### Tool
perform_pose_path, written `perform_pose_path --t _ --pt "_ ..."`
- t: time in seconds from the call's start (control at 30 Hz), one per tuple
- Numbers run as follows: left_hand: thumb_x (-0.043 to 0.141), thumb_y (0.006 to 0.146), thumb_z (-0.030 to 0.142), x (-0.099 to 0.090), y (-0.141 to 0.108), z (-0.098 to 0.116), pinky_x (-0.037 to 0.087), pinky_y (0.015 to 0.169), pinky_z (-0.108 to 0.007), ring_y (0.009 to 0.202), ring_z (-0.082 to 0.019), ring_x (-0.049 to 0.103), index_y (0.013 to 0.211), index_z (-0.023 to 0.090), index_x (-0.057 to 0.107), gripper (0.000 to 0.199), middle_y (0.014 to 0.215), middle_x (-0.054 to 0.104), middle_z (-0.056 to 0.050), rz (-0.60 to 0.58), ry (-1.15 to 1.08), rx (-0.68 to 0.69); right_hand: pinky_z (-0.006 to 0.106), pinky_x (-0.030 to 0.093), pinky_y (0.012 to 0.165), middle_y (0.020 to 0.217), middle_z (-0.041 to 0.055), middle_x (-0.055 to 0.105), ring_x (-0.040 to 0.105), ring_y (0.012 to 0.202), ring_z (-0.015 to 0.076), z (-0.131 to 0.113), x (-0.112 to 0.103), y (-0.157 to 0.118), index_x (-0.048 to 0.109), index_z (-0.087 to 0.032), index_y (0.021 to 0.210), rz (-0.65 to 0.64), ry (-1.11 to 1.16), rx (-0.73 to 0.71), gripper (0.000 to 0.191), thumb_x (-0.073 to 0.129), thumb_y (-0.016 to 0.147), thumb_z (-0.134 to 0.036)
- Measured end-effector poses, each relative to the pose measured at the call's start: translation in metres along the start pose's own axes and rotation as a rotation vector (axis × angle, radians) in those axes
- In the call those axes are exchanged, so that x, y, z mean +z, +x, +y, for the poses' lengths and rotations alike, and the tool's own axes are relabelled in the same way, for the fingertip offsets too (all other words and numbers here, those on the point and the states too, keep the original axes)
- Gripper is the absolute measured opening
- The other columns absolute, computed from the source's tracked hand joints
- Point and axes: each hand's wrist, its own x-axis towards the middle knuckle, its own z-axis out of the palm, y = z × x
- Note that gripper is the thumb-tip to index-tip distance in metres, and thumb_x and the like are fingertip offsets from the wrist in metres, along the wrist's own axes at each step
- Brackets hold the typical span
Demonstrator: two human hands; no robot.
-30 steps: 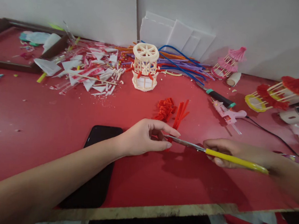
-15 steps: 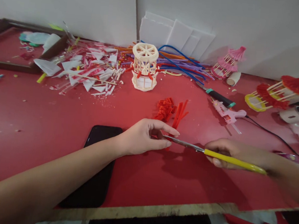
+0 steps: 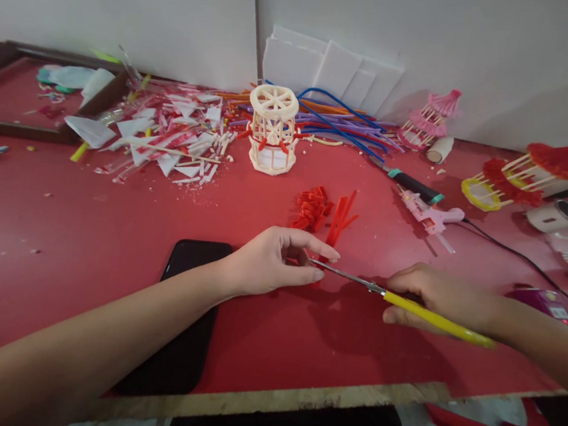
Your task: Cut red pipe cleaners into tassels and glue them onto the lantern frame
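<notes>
My right hand (image 3: 431, 297) is closed round the yellow-handled scissors (image 3: 435, 317), whose blades point left to the fingertips of my left hand. My left hand (image 3: 279, 263) is curled, thumb and forefinger bent round the blade tips and a red strip (image 3: 319, 270). How firmly it grips the strip is partly hidden by the fingers. Just beyond lie a pile of short red pieces (image 3: 313, 209) and several longer red strips (image 3: 342, 218). A black phone (image 3: 186, 337) lies partly under my left forearm.
A cream lattice model (image 3: 273, 128) stands at the back centre, beside scraps (image 3: 171, 135) and coloured stems (image 3: 343, 125). On the right are a pink glue gun (image 3: 429, 215) with its cord, a green-black tool (image 3: 414, 185), a mug (image 3: 555, 218) and a red-roofed model (image 3: 533, 177).
The scissors' handles have tilted slightly lower, and my right hand has shifted a little left. My left hand has hardly moved. The view has turned slightly.
</notes>
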Motion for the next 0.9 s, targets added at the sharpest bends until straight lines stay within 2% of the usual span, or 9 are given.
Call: perform_pose_path --t 0.2,0.4,0.47,0.53,0.63,0.7,0.77,0.83,0.9 --pt "0.074 0.076 0.024 0.0 0.0 0.0 0.047 0.059 -0.02 0.066 -0.01 0.059 0.109 0.018 0.074 0.034 0.085 0.071 -0.004 0.023 0.018 0.011 0.024 0.028 0.051 0.062 -0.0013 0.051 0.043 0.057 0.0121 0.005 0.005 0.003 0.057 -0.018 0.067 0.013 -0.004 -0.008 0.054 0.058 0.082 -0.069" --pt "0.073 0.078 0.024 -0.001 -0.001 0.0 0.041 0.051 -0.018 0.057 -0.008 0.055 0.115 0.019 0.071 0.037 0.071 0.067 0.0 0.027 0.035 0.0 0.025 0.027 0.052 0.061 -0.001 0.051 0.045 0.056 0.0125 0.01 0.006 0.003 0.058 -0.018 0.067 0.086 -0.073 -0.046 0.056 0.055 0.083 -0.071" --pt "0.072 0.078 0.025 -0.001 0.0 0.0 0.043 0.052 -0.019 0.057 -0.009 0.056 0.118 0.019 0.069 0.04 0.071 0.066 0.001 0.053 0.051 0.002 0.026 0.028 0.054 0.061 -0.0008 0.052 0.045 0.056 0.0128 0.016 0.005 0.003 0.057 -0.019 0.066 0.144 -0.114 -0.082 0.054 0.057 0.083 -0.07" --pt "0.07 0.079 0.023 -0.002 0.001 -0.001 0.048 0.058 -0.021 0.062 -0.01 0.059 0.119 0.018 0.067 0.041 0.077 0.068 -0.001 0.113 0.093 0.033 0.027 0.028 0.054 0.059 -0.0012 0.051 0.044 0.055 0.0131 0.023 0.007 0.003 0.053 -0.02 0.063 0.261 -0.179 -0.094 0.053 0.06 0.081 -0.069" --pt "0.068 0.079 0.019 -0.003 0.004 -0.003 0.054 0.071 -0.024 0.071 -0.01 0.062 0.116 0.018 0.068 0.037 0.102 0.071 -0.005 0.25 0.197 0.122 0.028 0.03 0.054 0.058 -0.0001 0.053 0.047 0.054 0.0154 0.032 0.016 0.002 0.052 -0.021 0.066 0.485 -0.232 0.064 0.047 0.063 0.079 -0.065" --pt "0.066 0.08 0.019 -0.004 0.006 -0.005 0.056 0.079 -0.026 0.079 -0.011 0.065 0.116 0.019 0.067 0.036 0.117 0.069 -0.007 0.338 0.239 0.162 0.03 0.036 0.056 0.068 0.0036 0.063 0.056 0.061 0.0198 0.034 0.025 0.001 0.059 -0.021 0.076 0.598 -0.196 0.227 0.038 0.062 0.082 -0.059" --pt "0.065 0.081 0.019 -0.005 0.007 -0.007 0.056 0.083 -0.028 0.088 -0.014 0.067 0.118 0.018 0.066 0.037 0.122 0.068 -0.008 0.405 0.242 0.181 0.032 0.042 0.06 0.082 0.0074 0.07 0.063 0.07 0.0249 0.037 0.034 0.0 0.064 -0.021 0.093 0.686 -0.156 0.327 0.035 0.06 0.084 -0.055" --pt "0.065 0.082 0.021 -0.006 0.008 -0.009 0.057 0.084 -0.029 0.093 -0.016 0.067 0.119 0.018 0.064 0.037 0.122 0.068 -0.009 0.446 0.239 0.17 0.035 0.045 0.061 0.087 0.0101 0.072 0.065 0.073 0.0282 0.039 0.041 -0.001 0.064 -0.02 0.107 0.753 -0.164 0.379 0.044 0.058 0.083 -0.057" --pt "0.065 0.084 0.023 -0.008 0.009 -0.011 0.056 0.087 -0.032 0.094 -0.016 0.067 0.121 0.019 0.064 0.037 0.124 0.068 -0.009 0.462 0.236 0.144 0.038 0.047 0.06 0.085 0.0119 0.071 0.065 0.072 0.0299 0.04 0.045 -0.001 0.063 -0.017 0.111 0.786 -0.196 0.408 0.053 0.055 0.083 -0.061"
